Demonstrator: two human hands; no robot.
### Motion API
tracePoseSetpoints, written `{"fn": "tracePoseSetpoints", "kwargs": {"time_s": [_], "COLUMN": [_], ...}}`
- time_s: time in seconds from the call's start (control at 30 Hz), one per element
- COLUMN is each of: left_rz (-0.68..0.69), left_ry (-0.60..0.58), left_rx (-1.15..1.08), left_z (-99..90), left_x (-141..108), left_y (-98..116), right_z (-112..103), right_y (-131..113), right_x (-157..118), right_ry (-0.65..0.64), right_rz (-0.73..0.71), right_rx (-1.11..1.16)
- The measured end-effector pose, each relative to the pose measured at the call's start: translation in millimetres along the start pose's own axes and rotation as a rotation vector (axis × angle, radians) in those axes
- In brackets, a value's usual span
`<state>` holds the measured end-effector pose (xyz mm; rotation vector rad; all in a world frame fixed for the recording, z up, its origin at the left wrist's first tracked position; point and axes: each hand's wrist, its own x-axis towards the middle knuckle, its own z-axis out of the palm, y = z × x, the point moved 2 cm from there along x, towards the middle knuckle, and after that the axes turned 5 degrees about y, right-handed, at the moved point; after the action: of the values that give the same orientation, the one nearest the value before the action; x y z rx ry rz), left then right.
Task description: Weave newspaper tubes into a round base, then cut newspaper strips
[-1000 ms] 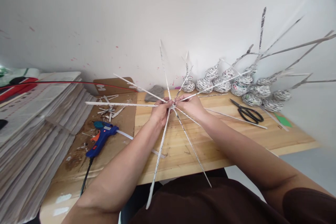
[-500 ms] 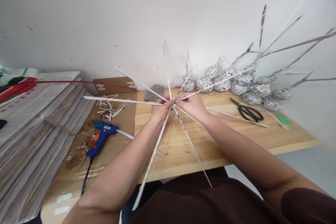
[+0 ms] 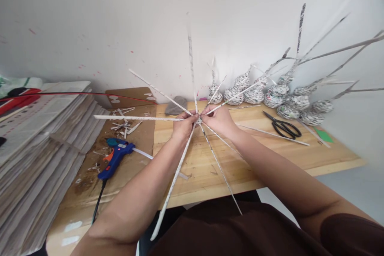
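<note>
Several rolled newspaper sticks (image 3: 138, 118) cross at one centre and spread out like spokes above the wooden board. My left hand (image 3: 183, 126) pinches the crossing from the left, thumb on top. From the right, my right hand (image 3: 217, 120) closes its fingers at the same crossing, its fingertips almost meeting the left thumb. One spoke points up toward the wall, another comes down toward my lap. The exact weave at the centre is partly hidden by my fingers.
Woven newspaper gourds (image 3: 235, 95) line the wall. Black scissors (image 3: 283, 127) lie at the right of the wooden board (image 3: 207, 184). At left are a blue glue gun (image 3: 115, 162), paper scraps (image 3: 124, 124) and a newspaper stack (image 3: 60, 160). A grey cloth (image 3: 176, 106) sits behind my left hand.
The upright spoke now reaches higher against the wall and is blurred. The right-hand spoke has shifted and appears shorter; the other spokes have moved slightly. Both hands stay at the crossing.
</note>
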<state>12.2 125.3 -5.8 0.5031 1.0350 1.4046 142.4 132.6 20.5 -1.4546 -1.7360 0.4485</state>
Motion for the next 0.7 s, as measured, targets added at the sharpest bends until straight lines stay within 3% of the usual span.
{"fn": "tracePoseSetpoints", "kwargs": {"time_s": [0.3, 0.5, 0.7], "left_rz": [0.028, 0.078, 0.056], "left_ry": [-0.028, -0.024, -0.037], "left_rx": [0.021, 0.046, 0.083], "left_z": [0.0, -0.5, -0.6], "left_x": [-1, 0, -2], "left_y": [3, 6, 7], "right_z": [-2, -8, -11], "right_y": [7, 6, 11], "right_x": [3, -3, -2], "right_ry": [0.022, -0.176, -0.121], "right_rz": [0.068, 0.104, 0.115], "right_rx": [0.269, 0.459, 0.387]}}
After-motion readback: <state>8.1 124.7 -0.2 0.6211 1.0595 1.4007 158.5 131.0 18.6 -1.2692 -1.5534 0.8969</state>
